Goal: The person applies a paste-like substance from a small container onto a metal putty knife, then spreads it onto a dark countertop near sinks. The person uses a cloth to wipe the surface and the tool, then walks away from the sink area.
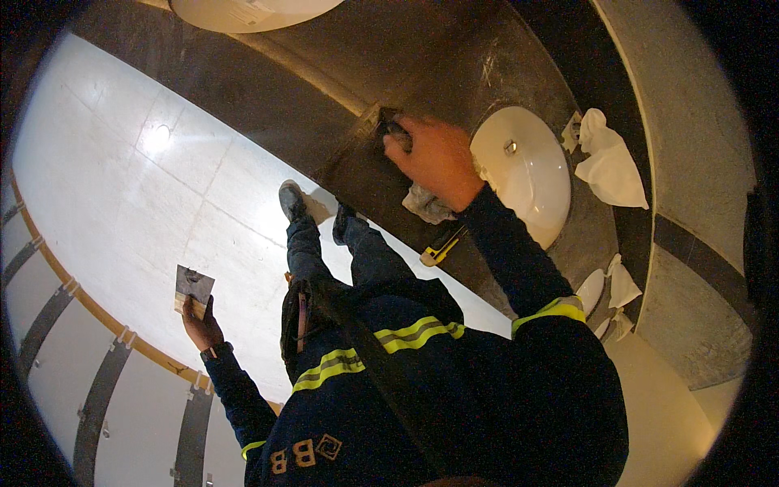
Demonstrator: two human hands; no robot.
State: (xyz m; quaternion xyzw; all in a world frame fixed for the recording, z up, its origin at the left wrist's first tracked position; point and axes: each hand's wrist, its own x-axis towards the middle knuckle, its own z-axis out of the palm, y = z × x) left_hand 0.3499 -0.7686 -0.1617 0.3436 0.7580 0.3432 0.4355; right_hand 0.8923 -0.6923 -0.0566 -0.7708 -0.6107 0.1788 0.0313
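My left hand (203, 326) is out over the floor at the left, its fingers closed on the lower edge of a flat square metal scraper (195, 282). A dark grey smear of paste lies on the scraper's face. Over the dark countertop (349, 154), my right hand (438, 156) grips a small dark-handled scraper (393, 123). Its tip is down at the end of a pale strip (304, 71) that crosses the counter. The fingers and palm hide much of this tool. Just below the right wrist sits a crumpled grey plastic bag (428, 203).
A yellow utility knife (438, 250) lies near the counter's front edge. White oval basins (531, 174) are set in the counter, with white plastic (610, 166) wrapped by the wall. Light floor (122, 122) runs to pale cubicle doors (138, 414) at the left.
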